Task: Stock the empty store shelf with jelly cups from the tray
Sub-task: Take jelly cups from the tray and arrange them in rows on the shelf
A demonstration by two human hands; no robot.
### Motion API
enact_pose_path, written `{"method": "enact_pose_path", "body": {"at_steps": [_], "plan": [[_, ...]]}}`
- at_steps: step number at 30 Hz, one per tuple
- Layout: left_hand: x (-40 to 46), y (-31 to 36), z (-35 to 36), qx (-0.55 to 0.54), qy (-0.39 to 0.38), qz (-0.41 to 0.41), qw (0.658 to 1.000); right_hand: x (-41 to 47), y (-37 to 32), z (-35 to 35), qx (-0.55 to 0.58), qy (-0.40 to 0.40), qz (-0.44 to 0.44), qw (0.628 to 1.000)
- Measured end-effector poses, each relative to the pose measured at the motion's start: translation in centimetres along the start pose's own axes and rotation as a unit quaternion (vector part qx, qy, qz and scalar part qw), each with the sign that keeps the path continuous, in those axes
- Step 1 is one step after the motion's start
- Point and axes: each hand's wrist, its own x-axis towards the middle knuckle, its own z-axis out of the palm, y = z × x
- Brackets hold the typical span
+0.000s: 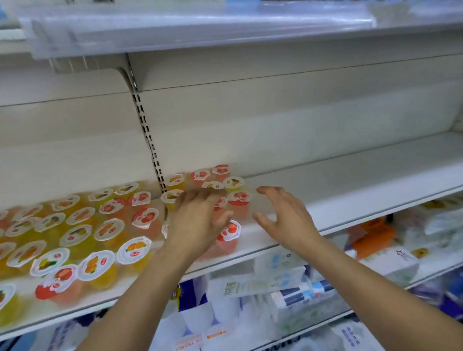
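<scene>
Both hands empty, fingers spread: left hand over jelly cups, right hand beside. Risk: sweep topples front cup off shelf lip.

Tissue packs and an orange box fill the lower shelves.

left hand hides several jelly cups | lower-shelf packages blurred | frame smeared by motion

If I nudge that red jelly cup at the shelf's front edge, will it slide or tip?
The red jelly cup probably slides first on the smooth white shelf. Its base looks narrower than its lid, so a high push may tip it. Sitting near the lip, it could fall off.
</scene>
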Motion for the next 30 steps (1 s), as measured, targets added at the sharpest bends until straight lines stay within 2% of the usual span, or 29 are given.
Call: {"method": "enact_pose_path", "body": {"at_steps": [4,7,11,17,21,25,30], "plan": [[-4.0,4.2,0.5,-0.106,0.032,0.025,0.994,-5.6,0.9,-2.3,-0.047,0.077,-0.013,0.996],[-7.1,7.1,1.7,-0.152,0.036,0.053,0.986,-10.3,2.3,-3.3,-0.053,0.095,-0.022,0.994],[-10.8,10.8,4.0,-0.202,-0.017,0.086,0.976,-16.8,4.9,-3.5,-0.043,0.100,0.011,0.994],[-16.4,14.1,10.8,-0.232,-0.160,0.065,0.957,-25.9,10.6,-0.2,-0.017,0.007,0.102,0.995],[-20.6,15.4,16.1,-0.244,-0.246,0.030,0.938,-31.8,14.5,2.9,0.013,-0.098,0.173,0.980],[-26.3,16.8,21.4,-0.265,-0.342,-0.015,0.901,-37.9,18.2,6.3,0.010,-0.213,0.252,0.944],[-33.1,19.0,27.8,-0.258,-0.454,-0.059,0.851,-44.6,22.2,10.5,-0.027,-0.370,0.312,0.875]]}}
